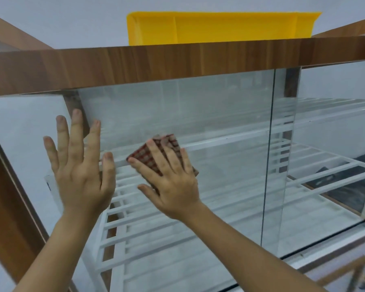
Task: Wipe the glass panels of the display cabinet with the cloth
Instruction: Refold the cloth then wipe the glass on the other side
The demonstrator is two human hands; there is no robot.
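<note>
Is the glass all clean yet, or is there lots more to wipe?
Not yet. The right hand presses the checked cloth flat on the front glass panel, while the left hand rests open on the glass. I can't tell which parts are already wiped. The narrow panel on the right looks untouched.

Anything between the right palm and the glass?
Yes: the checked cloth, pressed flat under the right hand against the glass panel, per head view.

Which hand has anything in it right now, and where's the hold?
The right hand presses a checked cloth flat against the glass panel, fingers spread over the cloth's middle, not a closed grip. The left hand holds nothing, lying open on the glass.
</note>
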